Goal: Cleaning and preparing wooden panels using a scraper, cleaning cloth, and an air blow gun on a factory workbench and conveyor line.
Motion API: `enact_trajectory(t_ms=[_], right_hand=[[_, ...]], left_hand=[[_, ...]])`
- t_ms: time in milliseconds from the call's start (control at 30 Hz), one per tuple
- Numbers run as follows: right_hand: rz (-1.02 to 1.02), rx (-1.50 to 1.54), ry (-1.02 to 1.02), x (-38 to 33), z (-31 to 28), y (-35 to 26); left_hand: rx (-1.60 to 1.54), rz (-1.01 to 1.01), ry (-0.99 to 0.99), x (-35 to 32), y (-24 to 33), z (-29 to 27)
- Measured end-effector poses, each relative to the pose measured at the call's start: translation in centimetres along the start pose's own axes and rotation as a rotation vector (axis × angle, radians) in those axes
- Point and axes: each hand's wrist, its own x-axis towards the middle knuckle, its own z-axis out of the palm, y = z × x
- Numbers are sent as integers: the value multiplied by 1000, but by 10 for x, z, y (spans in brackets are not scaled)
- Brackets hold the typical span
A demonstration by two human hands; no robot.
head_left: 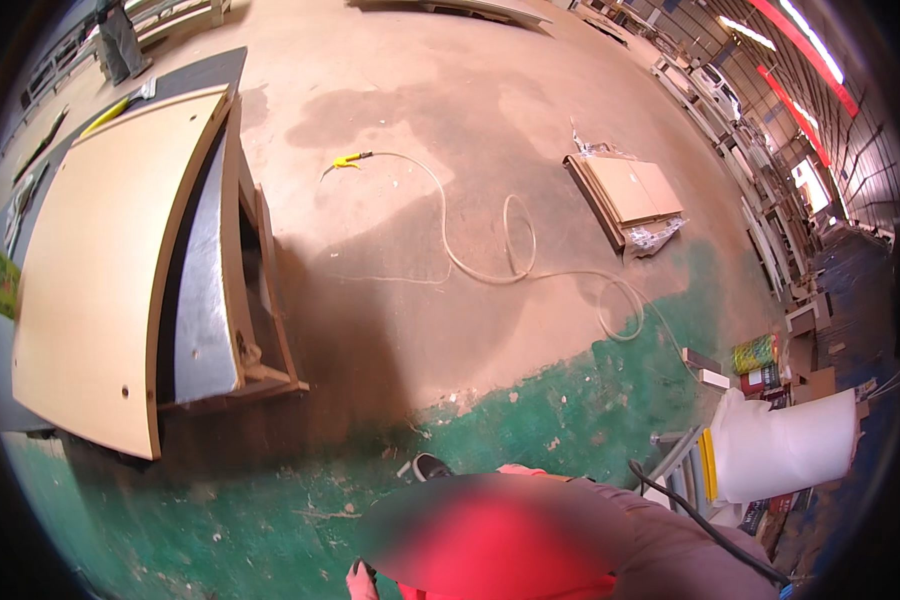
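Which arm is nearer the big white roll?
Right: its sleeve is below and left of the white roll; the left hand is farther left, at the lower edge.

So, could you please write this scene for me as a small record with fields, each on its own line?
Place: workshop-like hall; floor green nearby, brownish beyond
Left hand: at lower edge, partly cut off, beside a blurred red shape; grip unclear
Left side: pale panel with small dark holes
Middle: yellow air gun at end of looping pale hose
Right: flat brown stack with clear plastic
Lower right: large white roll
Background: a person's legs, upper left
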Motion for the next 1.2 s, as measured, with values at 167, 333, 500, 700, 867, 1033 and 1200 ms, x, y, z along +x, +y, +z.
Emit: enact_trajectory(t_ms=[167,333,500,700,867,1033,1200], right_hand=[[71,72,107,4,-114,6],[155,55,159,138,-221,105],[49,-61,247,292,-344,123],[-60,-329,363,456,-433,111],[67,-247,402,527,-451,113],[-257,-43,-188,472,-443,104],[-812,212,-643,290,-452,123]], left_hand=[[-130,-221,120,-6,58,-5],[152,-290,192,38,57,68],[-56,-506,62,32,217,235],[615,-34,-247,66,178,336],[380,-373,-205,92,211,394],[-226,-503,41,151,279,443],[-735,-588,-267,212,430,534]])
